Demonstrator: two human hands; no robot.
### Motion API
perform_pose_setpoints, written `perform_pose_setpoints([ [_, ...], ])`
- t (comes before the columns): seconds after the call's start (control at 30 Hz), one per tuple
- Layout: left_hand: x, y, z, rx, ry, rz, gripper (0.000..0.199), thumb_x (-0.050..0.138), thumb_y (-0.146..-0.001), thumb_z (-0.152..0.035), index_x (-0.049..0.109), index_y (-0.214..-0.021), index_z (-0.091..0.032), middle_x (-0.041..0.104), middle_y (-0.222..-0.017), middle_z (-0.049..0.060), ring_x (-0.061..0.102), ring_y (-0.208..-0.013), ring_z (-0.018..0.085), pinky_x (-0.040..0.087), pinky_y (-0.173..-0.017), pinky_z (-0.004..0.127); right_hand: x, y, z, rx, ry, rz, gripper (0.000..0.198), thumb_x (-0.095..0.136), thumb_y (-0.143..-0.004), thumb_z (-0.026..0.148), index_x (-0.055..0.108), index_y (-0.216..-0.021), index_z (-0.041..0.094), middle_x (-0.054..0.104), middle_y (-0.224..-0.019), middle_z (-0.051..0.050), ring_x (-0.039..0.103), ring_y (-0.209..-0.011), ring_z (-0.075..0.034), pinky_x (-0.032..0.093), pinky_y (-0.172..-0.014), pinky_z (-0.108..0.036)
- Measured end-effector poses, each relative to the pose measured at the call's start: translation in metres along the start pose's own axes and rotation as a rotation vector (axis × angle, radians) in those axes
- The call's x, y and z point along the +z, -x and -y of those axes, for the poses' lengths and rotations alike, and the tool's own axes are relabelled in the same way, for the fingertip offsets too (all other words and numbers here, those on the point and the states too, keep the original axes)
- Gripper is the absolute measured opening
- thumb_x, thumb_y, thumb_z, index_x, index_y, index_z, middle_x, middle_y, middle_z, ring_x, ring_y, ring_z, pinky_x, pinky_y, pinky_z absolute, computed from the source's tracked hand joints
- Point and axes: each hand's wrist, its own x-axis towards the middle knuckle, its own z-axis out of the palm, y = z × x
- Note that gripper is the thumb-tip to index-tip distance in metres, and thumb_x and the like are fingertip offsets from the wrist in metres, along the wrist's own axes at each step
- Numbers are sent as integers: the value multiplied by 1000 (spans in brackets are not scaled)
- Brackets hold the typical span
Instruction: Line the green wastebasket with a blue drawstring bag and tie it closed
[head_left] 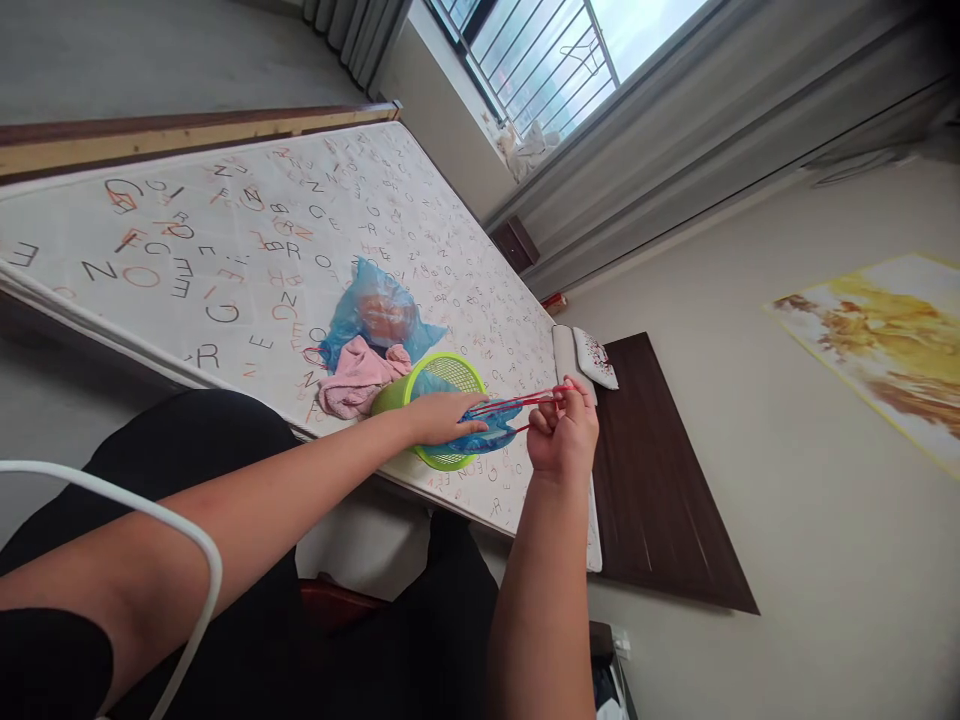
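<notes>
A lime-green mesh wastebasket (pixel 457 370) lies tilted on the mattress with a blue plastic bag (pixel 491 430) in and over its mouth. My left hand (pixel 442 418) is closed on the gathered bag at the basket's rim. Red drawstrings (pixel 517 402) stretch taut from the bag to my right hand (pixel 566 430), whose fingers pinch them. Beside the basket is a crumpled pink towel (pixel 356 375). Just behind it sits another blue bag (pixel 386 310) with something orange-brown inside, which I cannot make out.
The letter-printed mattress (pixel 247 250) stretches away to a wooden bed rail (pixel 187 140). A dark headboard (pixel 667 490) and a pillow (pixel 596 358) stand on the right. A white cable (pixel 172 520) loops across the lower left, in front of my left arm.
</notes>
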Motion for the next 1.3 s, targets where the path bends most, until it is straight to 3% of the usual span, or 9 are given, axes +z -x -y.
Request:
perform_pose_setpoints([
  [0.1,10,0,-11,137,33,-223,100,76,-81,-69,41,-161,-20,43,-164,22,42,-150,40,34,-121,51,3,11,-1,39,26,92,35,77,-68,27,56,-96,23,45,-63,13,23,-42,-2,11,-39,-19],
  [0.17,17,-1,-18,154,113,-224,113,82,-77,-64,27,-167,-22,52,-157,20,51,-142,38,42,-114,49,9,20,-2,62,45,173,31,76,-70,29,57,-94,23,40,-58,14,22,-42,-3,12,-38,-19],
  [0.3,27,-4,-19,22,126,28,55,65,-94,-42,58,-145,-24,77,-98,7,72,-87,28,51,-74,36,17,32,6,-43,121,193,26,77,-75,35,59,-88,22,38,-54,13,23,-41,-4,16,-38,-20],
  [0.43,20,-7,-5,-1,-80,103,18,58,-94,-25,74,-101,-22,77,-96,9,71,-88,28,46,-68,35,5,29,16,-189,271,37,26,81,-75,34,63,-88,20,48,-60,9,31,-44,-3,20,-39,-19],
  [0.6,10,-7,6,-4,-232,106,15,71,-88,-32,75,-99,-21,77,-101,11,71,-94,31,50,-77,39,-20,22,13,-230,290,-150,23,80,-76,33,65,-87,20,46,-58,9,31,-44,-4,21,-39,-19],
  [0.77,17,-4,-9,187,60,-112,68,79,-85,-55,63,-140,-19,68,-139,17,62,-129,34,46,-109,47,-20,26,3,-264,328,-174,23,79,-76,35,66,-88,20,49,-60,9,34,-44,-5,23,-38,-19],
  [0.93,21,-7,-32,129,403,-286,25,65,-96,-37,73,-113,-20,78,-104,7,72,-97,21,54,-90,35,-8,28,-6,-172,313,-79,29,79,-78,43,65,-90,20,51,-61,9,34,-44,-4,24,-39,-18],
  [1.1,23,-11,-37,1,632,-325,24,58,-97,-32,64,-118,-21,62,-79,-1,59,-67,14,48,-64,27,-12,15,-5,-166,256,-168,34,79,-77,47,60,-86,20,52,-58,9,30,-40,-3,18,-38,-19],
  [1.3,13,0,-39,320,316,-380,19,47,-99,-21,64,-109,-21,63,-92,5,60,-83,17,50,-81,32,-32,0,-7,-196,317,-295,38,77,-80,54,57,-88,22,49,-62,9,27,-42,-5,20,-40,-21],
])
